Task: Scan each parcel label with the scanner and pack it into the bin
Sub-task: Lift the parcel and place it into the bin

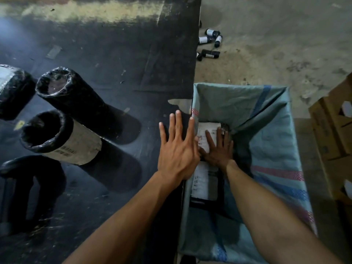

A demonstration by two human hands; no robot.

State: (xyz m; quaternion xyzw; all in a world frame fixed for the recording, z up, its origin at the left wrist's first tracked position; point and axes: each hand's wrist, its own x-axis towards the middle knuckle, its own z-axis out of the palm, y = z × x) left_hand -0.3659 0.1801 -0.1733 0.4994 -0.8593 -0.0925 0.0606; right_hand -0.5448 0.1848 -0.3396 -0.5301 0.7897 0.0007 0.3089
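Several black-wrapped cylinder parcels stand on the dark table (114,54); one (62,138) shows a white barcode label, another (76,96) rises behind it. To the right of the table is the bin (270,134), lined with a teal woven sack. Deep inside it lie black parcels with white labels (204,180). My right hand (218,147) is down in the bin, pressed flat on the upper labelled parcel (208,128). My left hand (177,147) hovers over the table's right edge, fingers spread, holding nothing. No scanner is visible.
More small black parcels (209,42) lie scattered on the concrete floor beyond the table. Cardboard boxes (331,130) stand at the right edge. A dark object (28,187) sits at the table's near left.
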